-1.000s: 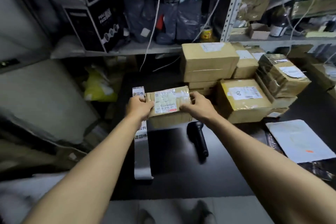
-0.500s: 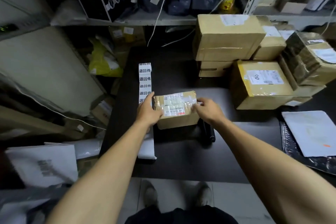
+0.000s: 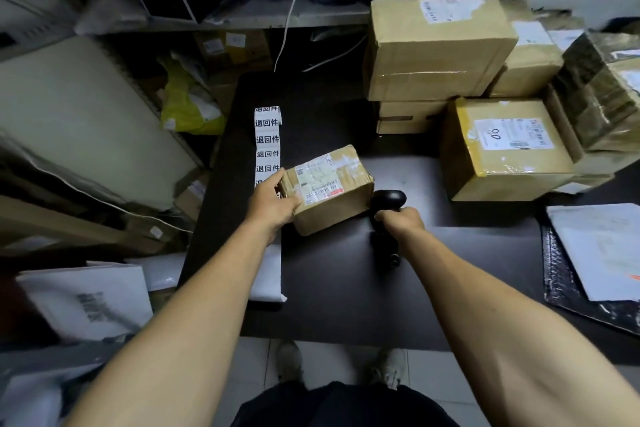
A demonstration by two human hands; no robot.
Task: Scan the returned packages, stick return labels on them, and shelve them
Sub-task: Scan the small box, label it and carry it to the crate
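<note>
A small brown cardboard package point(image 3: 334, 198) with a white shipping label on top rests on the black table point(image 3: 346, 288). My left hand point(image 3: 273, 204) grips its left end. Just to the package's right, my right hand point(image 3: 398, 224) is curled around the handle of a black barcode scanner point(image 3: 386, 204), whose head points away from me. A strip of white return labels point(image 3: 267, 146) with black characters lies on the table to the left of the package and runs under my left hand.
Several taped cardboard boxes point(image 3: 498, 146) are stacked at the table's back right. A white mailer point(image 3: 602, 246) on a black bag lies at the right edge. A shelf point(image 3: 242, 19) with bags and a black box runs behind. Clutter fills the floor at left.
The package came down toward me onto the table. My right hand let go of it and took hold of the scanner. My left hand stays on the package.
</note>
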